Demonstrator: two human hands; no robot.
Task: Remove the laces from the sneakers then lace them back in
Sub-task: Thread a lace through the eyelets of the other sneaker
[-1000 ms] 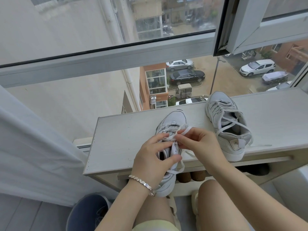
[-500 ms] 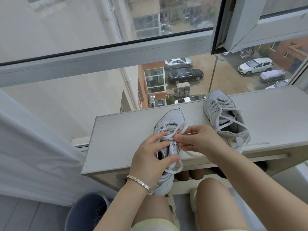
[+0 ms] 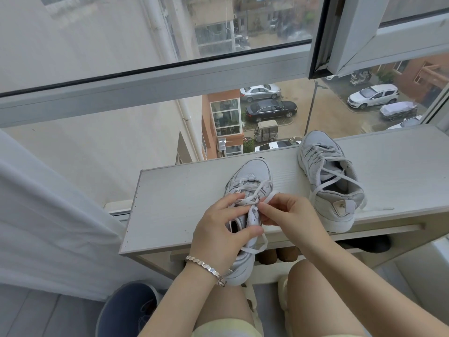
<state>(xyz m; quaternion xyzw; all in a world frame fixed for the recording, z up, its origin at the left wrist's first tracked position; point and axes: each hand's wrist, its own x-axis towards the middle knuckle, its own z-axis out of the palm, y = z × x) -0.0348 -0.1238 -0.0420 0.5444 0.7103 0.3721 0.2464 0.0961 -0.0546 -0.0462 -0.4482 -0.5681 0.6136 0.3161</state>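
Observation:
Two pale grey sneakers sit on a white shelf top (image 3: 170, 205) by the window. The nearer sneaker (image 3: 252, 173) points away from me and its heel hangs over the front edge. My left hand (image 3: 223, 229) grips its collar and tongue, thumb across the opening. My right hand (image 3: 289, 215) pinches the white lace (image 3: 263, 188) just above the tongue. A loose loop of lace hangs below my left thumb. The second sneaker (image 3: 328, 181) stands to the right, loosely laced, with a lace end trailing off to its right.
A window frame (image 3: 150, 79) runs behind the shelf, with an open sash at the upper right. White curtain (image 3: 43, 215) hangs on the left. A dark blue bin (image 3: 121, 310) stands on the floor below left. Dark shoes sit under the shelf. My knees are below the hands.
My right hand has shifted slightly left and down on the lace, closer to the tongue. My left hand keeps its hold on the sneaker.

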